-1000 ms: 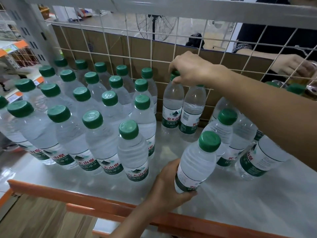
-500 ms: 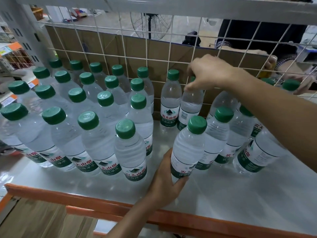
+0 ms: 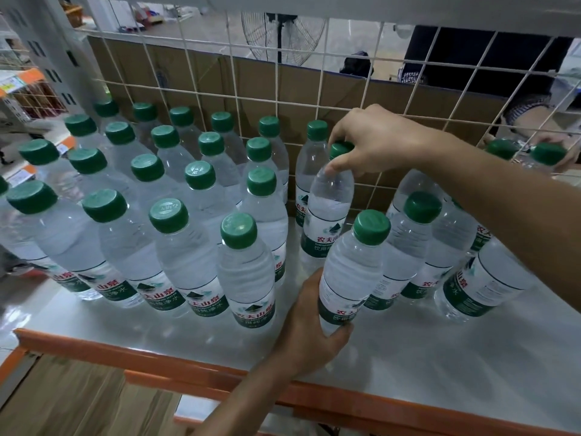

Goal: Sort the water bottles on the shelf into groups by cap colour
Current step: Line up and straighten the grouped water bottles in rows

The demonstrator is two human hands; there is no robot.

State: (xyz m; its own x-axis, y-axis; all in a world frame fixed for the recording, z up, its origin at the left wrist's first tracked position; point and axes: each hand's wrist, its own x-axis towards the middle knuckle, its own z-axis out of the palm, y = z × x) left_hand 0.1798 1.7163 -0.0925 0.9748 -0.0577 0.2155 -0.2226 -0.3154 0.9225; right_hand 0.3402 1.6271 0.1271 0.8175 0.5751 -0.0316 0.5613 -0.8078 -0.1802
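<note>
Several clear water bottles with green caps stand in rows on the white shelf (image 3: 408,357), most of them packed at the left. My left hand (image 3: 309,325) grips the lower body of one green-capped bottle (image 3: 349,272) near the front middle, slightly tilted. My right hand (image 3: 374,140) reaches in from the right and holds the cap and neck of another bottle (image 3: 330,202) behind it. A further bottle (image 3: 309,165) stands just left of that one against the wire back. A small cluster of bottles (image 3: 440,247) stands under my right forearm. Every cap in view is green.
A white wire grid (image 3: 276,89) backs the shelf, with cardboard behind it. An orange rail (image 3: 157,360) edges the shelf front. Another person's hand (image 3: 562,149) holds green-capped bottles beyond the grid at far right. Bare shelf surface shows at the front right.
My left hand has slid its bottle back and left, closer to the others. My right hand let go of the rear bottle, took the one beside it and drew it forward.
</note>
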